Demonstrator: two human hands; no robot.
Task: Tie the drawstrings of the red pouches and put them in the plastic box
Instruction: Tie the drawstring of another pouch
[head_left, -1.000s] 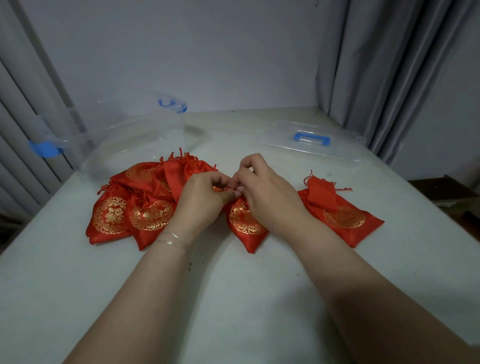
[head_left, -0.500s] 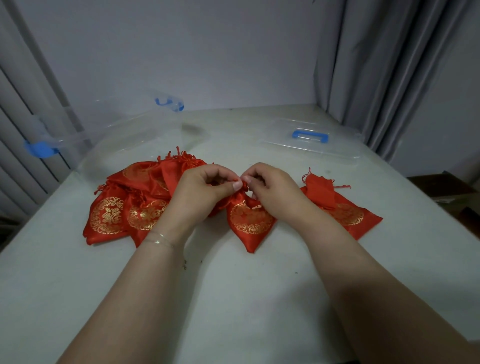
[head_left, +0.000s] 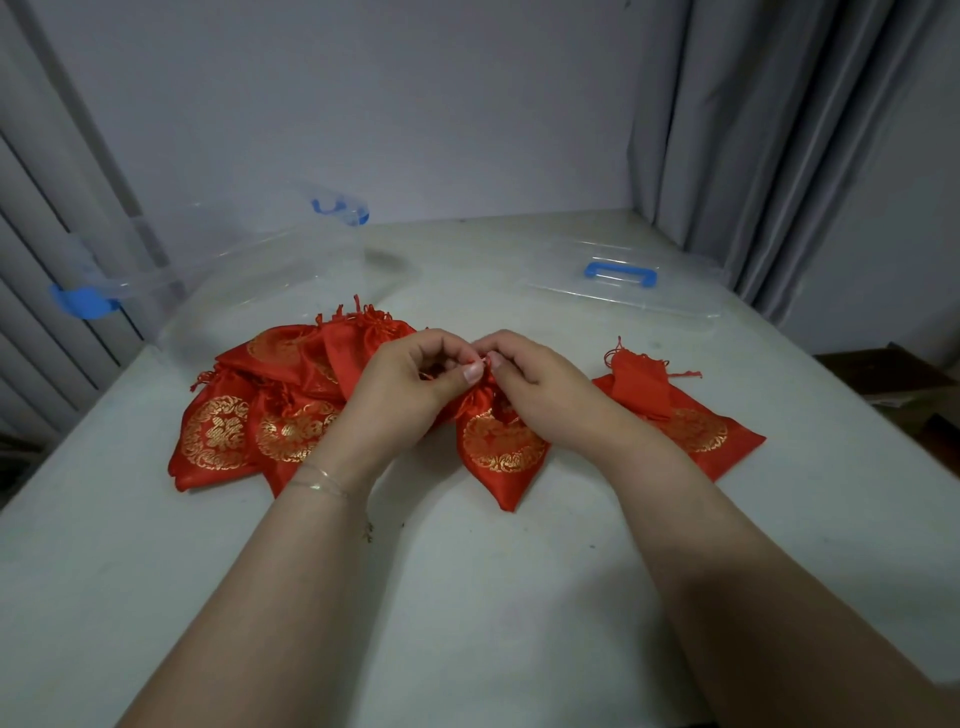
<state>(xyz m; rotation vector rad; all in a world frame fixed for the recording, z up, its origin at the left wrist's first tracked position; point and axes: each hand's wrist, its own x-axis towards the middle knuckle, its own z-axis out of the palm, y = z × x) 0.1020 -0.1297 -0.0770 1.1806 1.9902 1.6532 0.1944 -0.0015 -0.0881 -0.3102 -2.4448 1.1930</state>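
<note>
Pouch work sits at the middle of the table (head_left: 467, 597): one red pouch (head_left: 501, 457) with a gold round emblem lies directly under and between the two hands, its gathered neck up at the fingertips and its pointed bottom corner aimed toward the person. A heap of red pouches (head_left: 260, 410) lies just to the left, partly hidden behind the left wrist, with tassels sticking up at its far edge. Another pouch (head_left: 685, 421) lies to the right, near the right forearm, its top flap folded over and its strings trailing sideways. Beyond the heap stands the clear plastic box (head_left: 234, 275) with blue latches, open at the top; its clear lid (head_left: 623, 291) with a blue handle lies flat at the far right of the table, well apart from the box. Grey curtains hang on both sides. The left hand (head_left: 410, 384) has its fingers curled, thumb and forefinger pinching the drawstring (head_left: 480, 361) at the pouch's neck. The right hand (head_left: 540, 384) is curled as well and seems to pinch the same string from the other side, though the fingertips crowd together and hide the string's course. A thin bracelet (head_left: 322, 483) circles the left wrist.
</note>
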